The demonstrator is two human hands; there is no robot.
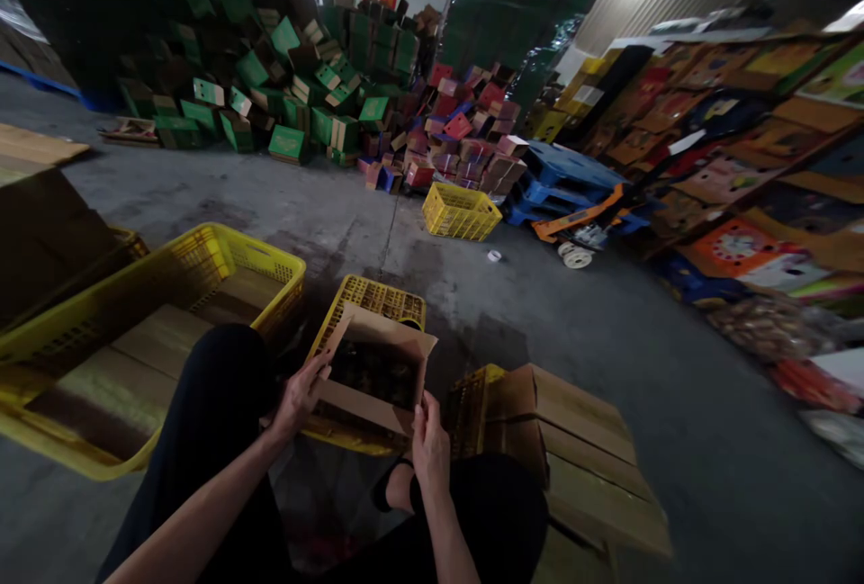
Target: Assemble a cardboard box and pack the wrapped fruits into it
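Observation:
Between my knees is an open cardboard box [370,404], its top flaps raised and dark contents inside that I cannot make out. It rests on a yellow plastic crate [384,294] turned with its grid side up. My left hand [301,393] grips the box's left edge, fingers bent over the cardboard. On the opposite side, my right hand [430,442] pinches the near right corner of the box. Both hands are closed on the same box.
To the left, a large yellow crate [260,262] holds cardboard boxes. Closed cardboard boxes [584,422] stand at my right knee. Ahead are a smaller yellow crate [463,211], an orange pallet jack [580,217], blue pallets [567,172] and heaped green boxes [287,143].

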